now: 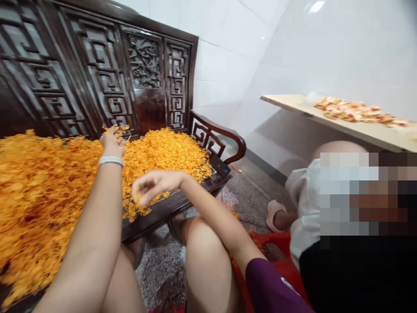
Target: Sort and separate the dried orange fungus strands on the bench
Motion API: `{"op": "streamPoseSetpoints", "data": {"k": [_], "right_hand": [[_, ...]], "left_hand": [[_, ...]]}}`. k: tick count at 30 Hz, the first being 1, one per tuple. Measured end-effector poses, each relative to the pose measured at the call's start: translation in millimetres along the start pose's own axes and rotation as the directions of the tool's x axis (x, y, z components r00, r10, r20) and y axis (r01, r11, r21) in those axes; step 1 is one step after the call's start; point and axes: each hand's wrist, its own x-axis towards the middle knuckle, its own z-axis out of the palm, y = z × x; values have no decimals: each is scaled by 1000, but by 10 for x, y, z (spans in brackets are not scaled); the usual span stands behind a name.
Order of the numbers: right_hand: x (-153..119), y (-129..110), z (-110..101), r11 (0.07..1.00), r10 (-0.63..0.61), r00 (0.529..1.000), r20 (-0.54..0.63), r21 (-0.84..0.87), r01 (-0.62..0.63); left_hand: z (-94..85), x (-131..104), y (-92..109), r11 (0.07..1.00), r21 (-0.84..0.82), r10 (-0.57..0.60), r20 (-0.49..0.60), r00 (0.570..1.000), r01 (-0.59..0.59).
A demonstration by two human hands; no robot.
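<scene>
Strands [121, 128] on left hand [111, 141], fingers' grip unclear; right hand [159, 182] near bench edge [169, 211], fingers curled, pinch unclear.

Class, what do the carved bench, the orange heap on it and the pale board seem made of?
Carved bench: probably dark wood, glossily varnished; its fretwork catches streaks of light.
Orange heap: perhaps fabric or plastic, fairly matte; thin, curly strands, exact material unclear.
Pale board: likely smooth wood; flat, with a tan edge.
</scene>
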Motion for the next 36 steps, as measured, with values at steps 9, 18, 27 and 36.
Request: {"op": "streamPoseSetpoints", "data": {"k": [9,18,27,36], "right_hand": [[181,160,-270,757,210,463,-861,443,481],[201,169,-315,885,49,215,-975,142,442],[167,146,-303,945,-123,205,-971,-52,324],[92,176,-277,957,16,437,-899,140,254]], "left_hand": [[12,-35,70,996,-91,16,269,963,9],[-39,-226,-102,966,255,-156,733,662,-54],[163,-307,-242,955,294,-198,712,674,-29],[213,-272,-291,986,149,-36,603,797,-68]]}}
